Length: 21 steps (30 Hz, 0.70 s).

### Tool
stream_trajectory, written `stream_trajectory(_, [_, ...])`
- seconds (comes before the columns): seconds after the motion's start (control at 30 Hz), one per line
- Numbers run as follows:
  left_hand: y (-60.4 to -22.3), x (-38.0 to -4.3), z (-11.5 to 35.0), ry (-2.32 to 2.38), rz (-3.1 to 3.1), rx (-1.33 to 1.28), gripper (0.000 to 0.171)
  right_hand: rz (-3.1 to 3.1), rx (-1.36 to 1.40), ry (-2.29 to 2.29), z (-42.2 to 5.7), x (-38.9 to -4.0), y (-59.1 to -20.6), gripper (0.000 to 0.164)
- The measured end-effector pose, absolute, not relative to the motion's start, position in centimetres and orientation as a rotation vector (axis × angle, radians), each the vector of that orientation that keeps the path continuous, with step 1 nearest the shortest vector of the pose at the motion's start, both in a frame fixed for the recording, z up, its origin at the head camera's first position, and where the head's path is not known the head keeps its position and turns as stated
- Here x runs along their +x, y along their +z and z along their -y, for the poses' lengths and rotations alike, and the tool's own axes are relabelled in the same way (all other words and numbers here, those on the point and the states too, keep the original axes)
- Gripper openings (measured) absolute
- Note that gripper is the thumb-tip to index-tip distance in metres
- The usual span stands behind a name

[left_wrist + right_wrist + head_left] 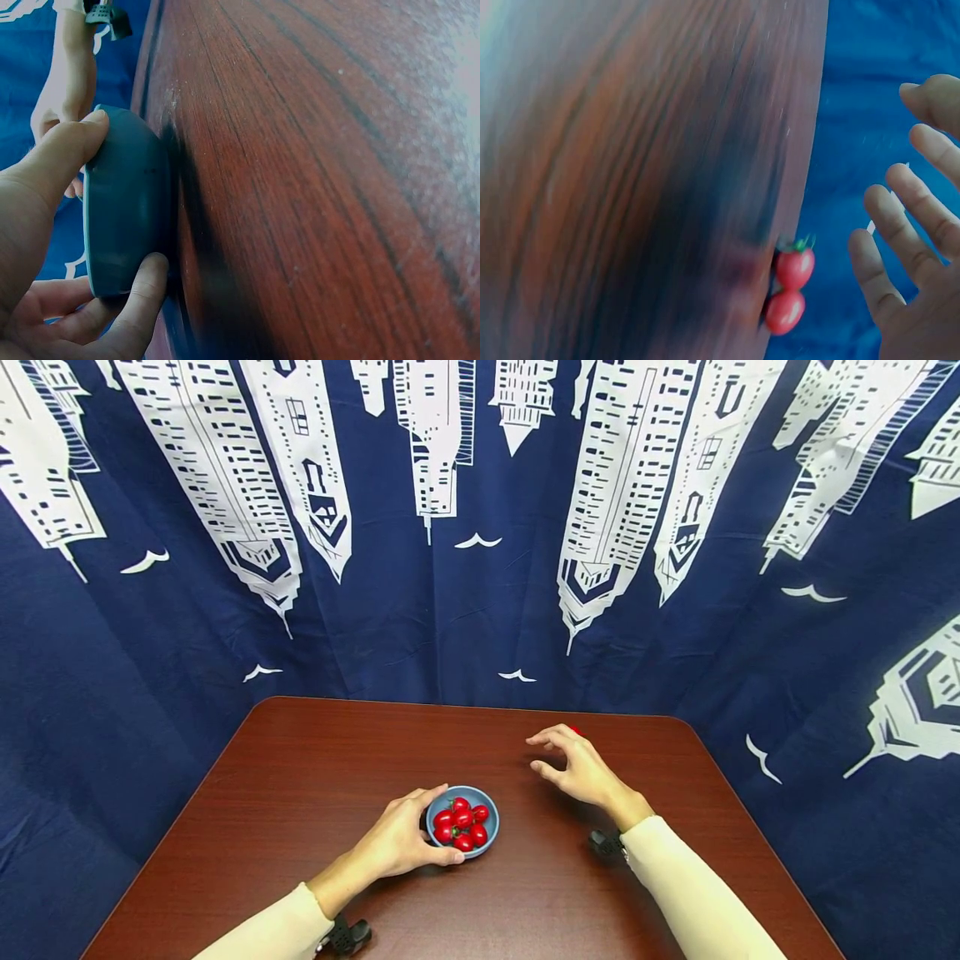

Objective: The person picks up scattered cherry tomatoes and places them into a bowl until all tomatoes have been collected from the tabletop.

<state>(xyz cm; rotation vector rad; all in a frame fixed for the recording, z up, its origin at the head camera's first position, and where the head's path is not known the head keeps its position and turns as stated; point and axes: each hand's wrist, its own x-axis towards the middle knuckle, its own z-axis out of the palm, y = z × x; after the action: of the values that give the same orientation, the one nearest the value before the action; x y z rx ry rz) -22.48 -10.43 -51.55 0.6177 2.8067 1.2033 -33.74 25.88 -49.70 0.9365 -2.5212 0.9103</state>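
A small blue bowl point(492, 828) with several red cherry tomatoes point(462, 818) in it is left of the table's middle. My left hand point(401, 837) grips it from the left side, thumb on the near rim and fingers around the far side and wall. In the left wrist view the bowl point(127, 214) is close over the wood; I cannot tell whether it touches. My right hand point(581, 768) hovers over the right part of the table, fingers spread and holding nothing. Beyond it lie two cherry tomatoes point(790, 289), one with a green stem, mostly hidden by the hand in the head view.
The brown wooden table point(337, 760) has rounded far corners. Behind and beside it hangs a dark blue curtain point(390, 610) with white building prints. Each wrist wears a small black camera, such as the right wrist camera point(604, 843).
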Motion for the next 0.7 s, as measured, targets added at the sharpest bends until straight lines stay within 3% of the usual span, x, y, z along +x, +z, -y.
stream_trajectory(0.7, [-51.7,-22.6,10.4,1.210,-2.813,0.650,0.113,2.670,0.569,0.844,-30.9,-37.5,-51.2,0.053])
